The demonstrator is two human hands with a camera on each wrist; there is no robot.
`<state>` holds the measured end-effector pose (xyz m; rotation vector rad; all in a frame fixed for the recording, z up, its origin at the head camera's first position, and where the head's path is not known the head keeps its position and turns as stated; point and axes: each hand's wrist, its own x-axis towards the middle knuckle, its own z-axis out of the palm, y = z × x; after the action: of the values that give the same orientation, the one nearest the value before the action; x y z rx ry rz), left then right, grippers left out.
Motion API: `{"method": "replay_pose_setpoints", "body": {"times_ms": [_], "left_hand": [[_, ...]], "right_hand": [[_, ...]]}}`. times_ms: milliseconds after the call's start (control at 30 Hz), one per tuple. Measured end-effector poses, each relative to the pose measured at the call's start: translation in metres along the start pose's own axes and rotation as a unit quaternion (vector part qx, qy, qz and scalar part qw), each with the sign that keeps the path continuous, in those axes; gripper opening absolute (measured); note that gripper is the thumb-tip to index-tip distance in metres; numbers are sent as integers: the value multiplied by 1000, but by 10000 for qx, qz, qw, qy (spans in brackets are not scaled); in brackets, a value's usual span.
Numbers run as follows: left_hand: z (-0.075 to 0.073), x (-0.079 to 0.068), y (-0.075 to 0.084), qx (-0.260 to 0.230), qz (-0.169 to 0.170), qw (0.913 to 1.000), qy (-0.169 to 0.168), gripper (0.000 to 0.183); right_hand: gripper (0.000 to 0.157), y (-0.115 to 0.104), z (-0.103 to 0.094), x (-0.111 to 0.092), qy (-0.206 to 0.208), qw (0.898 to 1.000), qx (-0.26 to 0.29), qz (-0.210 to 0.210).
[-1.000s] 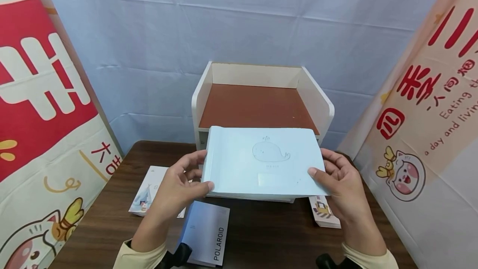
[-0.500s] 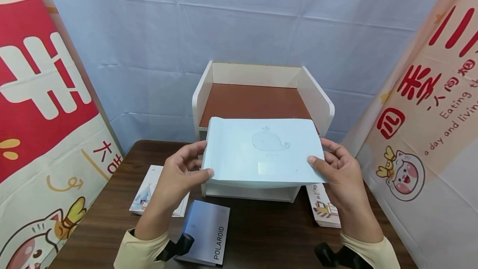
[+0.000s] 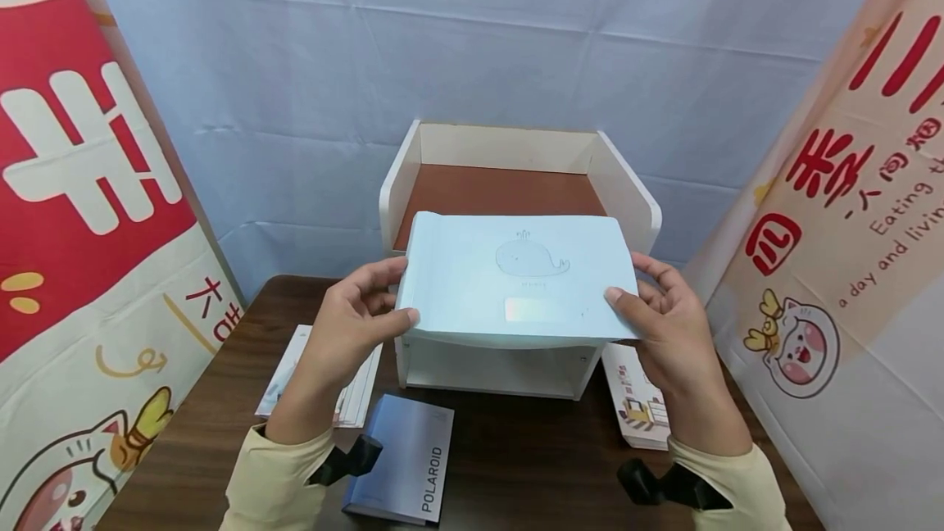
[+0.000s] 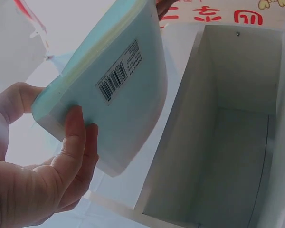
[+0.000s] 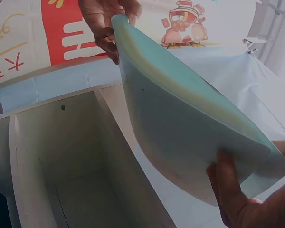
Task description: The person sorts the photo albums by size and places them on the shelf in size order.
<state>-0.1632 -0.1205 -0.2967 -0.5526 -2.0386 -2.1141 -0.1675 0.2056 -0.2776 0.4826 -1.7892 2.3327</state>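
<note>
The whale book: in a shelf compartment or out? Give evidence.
Out: the left hand and right hand hold the whale book by its ends, and both wrist views show it outside the shelf compartment.

Both hands [image 3: 360, 322] [image 3: 674, 330] raised, well apart

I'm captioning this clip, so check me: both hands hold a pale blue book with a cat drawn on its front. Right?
Not quite: the head view shows a whale drawn on the pale blue book. The left hand and right hand do hold it.
</note>
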Motion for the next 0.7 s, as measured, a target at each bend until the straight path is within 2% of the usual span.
{"method": "replay_pose_setpoints", "body": {"times_ms": [367, 700], "left_hand": [[2, 14, -1, -156, 15, 9998, 144, 54], [-1, 24, 2, 287, -146, 9992, 240, 53]], "right_hand": [[45, -1, 3, 19, 455, 9981, -138, 394], [45, 1, 5, 33, 558, 9975, -17, 427]]}}
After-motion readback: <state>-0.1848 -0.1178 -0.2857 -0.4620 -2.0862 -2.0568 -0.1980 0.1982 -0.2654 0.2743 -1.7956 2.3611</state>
